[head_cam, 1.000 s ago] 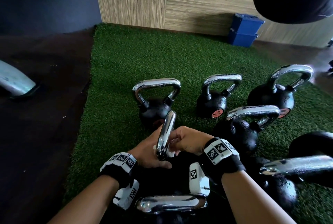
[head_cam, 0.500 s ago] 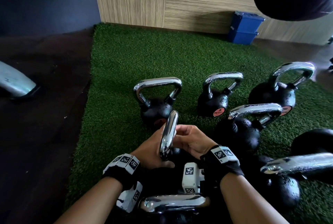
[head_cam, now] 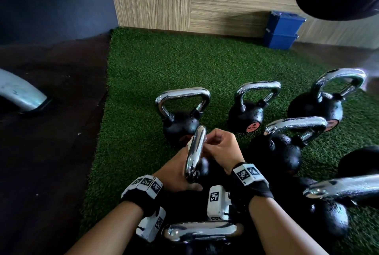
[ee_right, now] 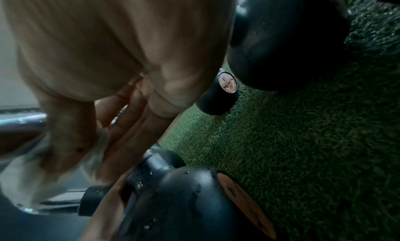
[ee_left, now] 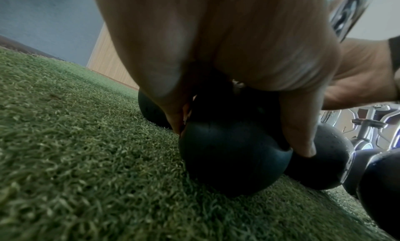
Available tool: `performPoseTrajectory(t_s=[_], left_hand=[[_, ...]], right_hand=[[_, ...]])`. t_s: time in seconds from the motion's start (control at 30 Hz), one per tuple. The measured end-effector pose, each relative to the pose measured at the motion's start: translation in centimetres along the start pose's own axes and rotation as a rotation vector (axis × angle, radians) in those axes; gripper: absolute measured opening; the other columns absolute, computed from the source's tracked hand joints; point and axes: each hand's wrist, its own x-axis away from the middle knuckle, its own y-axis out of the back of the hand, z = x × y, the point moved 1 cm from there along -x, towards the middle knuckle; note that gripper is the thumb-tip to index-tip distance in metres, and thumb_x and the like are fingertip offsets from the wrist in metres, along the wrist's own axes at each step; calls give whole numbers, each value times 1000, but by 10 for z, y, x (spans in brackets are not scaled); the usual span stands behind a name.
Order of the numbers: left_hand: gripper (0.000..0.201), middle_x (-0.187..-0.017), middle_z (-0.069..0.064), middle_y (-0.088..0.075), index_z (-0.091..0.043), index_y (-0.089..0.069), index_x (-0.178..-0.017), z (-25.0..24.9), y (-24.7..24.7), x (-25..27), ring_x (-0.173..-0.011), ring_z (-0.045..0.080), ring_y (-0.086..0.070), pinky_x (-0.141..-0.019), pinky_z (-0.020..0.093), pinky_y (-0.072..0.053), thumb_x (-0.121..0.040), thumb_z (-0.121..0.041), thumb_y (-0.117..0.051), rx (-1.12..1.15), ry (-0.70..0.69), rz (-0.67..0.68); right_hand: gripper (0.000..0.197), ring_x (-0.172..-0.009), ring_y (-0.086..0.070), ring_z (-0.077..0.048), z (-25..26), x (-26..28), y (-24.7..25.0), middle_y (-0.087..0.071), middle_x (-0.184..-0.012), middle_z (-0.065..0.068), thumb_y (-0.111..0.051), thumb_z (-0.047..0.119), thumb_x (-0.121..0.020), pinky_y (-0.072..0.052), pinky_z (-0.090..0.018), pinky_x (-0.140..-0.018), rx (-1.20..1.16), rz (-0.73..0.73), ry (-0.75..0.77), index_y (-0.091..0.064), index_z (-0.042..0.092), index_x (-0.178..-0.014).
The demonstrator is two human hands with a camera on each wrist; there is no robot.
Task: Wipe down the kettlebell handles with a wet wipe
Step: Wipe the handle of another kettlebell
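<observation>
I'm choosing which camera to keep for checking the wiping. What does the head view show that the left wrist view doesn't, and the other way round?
Only the head view shows the right hand pressing the white wet wipe against the chrome handle, plus the blue bins. Only the left wrist view shows the left hand gripping the kettlebell's black body on the turf. Both show neighbouring kettlebells.

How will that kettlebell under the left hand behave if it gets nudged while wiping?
The kettlebell is probably heavy, so it should resist sliding on the turf. Its round body could rock, which may be why the left hand steadies it. The chrome handle looks smooth, likely slippery when wet.
</observation>
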Motion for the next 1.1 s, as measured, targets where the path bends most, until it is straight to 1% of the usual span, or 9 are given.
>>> performPoseTrajectory(t_s=[0.13, 0.2, 0.37, 0.5, 0.67, 0.83, 0.97, 1.03, 1.1], left_hand=[[117, -154, -20, -29, -65, -20, -139, 2, -1, 1, -146, 4, -30, -121, 25, -28, -61, -25, -98, -37, -35, -10], [99, -151, -29, -27, -58, -30, -126, 1, -1, 0, -142, 6, -34, -118, 24, -31, -60, -26, -97, -54, -46, -7], [127, -155, 0, -36, -30, -17, -159, 3, -2, 0, -146, 17, -36, -120, 43, -35, -61, -31, -97, -28, 36, 7], [117, -157, 5, -36, -16, -24, -158, 2, -4, 3, -148, 22, -34, -120, 51, -32, -67, -32, -95, -42, 31, -1], [110, -157, -7, -36, -27, -31, -156, -12, 2, 14, -146, 8, -35, -120, 40, -34, -68, -42, -94, -100, 15, -7], [128, -156, -26, -31, -48, -7, -158, -47, 18, 33, -139, -5, -39, -113, 26, -38, -58, -82, -79, -200, 69, -158], [100, -130, -22, -46, -38, -31, -153, -75, 25, 35, -113, -5, -52, -100, 20, -46, -68, -56, -81, -312, 2, -304], [89, -116, -20, -50, -33, -40, -150, -85, 29, 31, -108, -1, -53, -99, 23, -46, -70, -36, -80, -313, -32, -291], [81, -107, -20, -52, -40, -42, -144, -91, 38, 30, -104, 5, -54, -93, 24, -47, -71, -32, -75, -364, -65, -233]], right_hand=[[18, -59, -62, -8, 4, -5, -1, -73, -67, -1, -83, 11, -71, -52, -23, -59, 181, -128, -8, -68, 17, -65], [14, -58, -61, -7, 5, -7, -3, -72, -67, 0, -81, 11, -72, -50, -21, -57, 261, -149, -23, -69, 16, -66], [15, -63, -61, -13, 9, -10, -7, -69, -65, 1, -69, 7, -71, -48, -23, -59, 343, -181, -128, -68, 18, -61], [22, -49, -59, -6, 11, -7, -12, -61, -51, 7, -70, 15, -73, -45, -16, -44, 439, -103, -181, -62, 17, -53], [10, -51, -66, -15, 17, -1, -9, -67, -63, -2, -71, 12, -76, -52, -22, -45, 496, 14, -208, -66, 9, -68], [13, -59, -70, -22, 31, -1, 14, -71, -76, -5, -75, 10, -78, -58, -34, -54, 585, 24, -9, -64, 14, -84], [55, -69, -65, -1, 50, -8, 16, -72, -83, 10, -67, 1, -78, -46, -8, -70, 732, 197, 224, -66, 29, -126], [61, -93, -71, -11, 59, -11, 13, -76, -107, 3, -66, 0, -79, -49, -13, -85, 816, 271, 260, -65, 31, -130], [47, -93, -70, -17, 69, -10, 17, -77, -103, -1, -71, 10, -80, -54, -25, -87, 868, 280, 242, -71, 34, -121]])
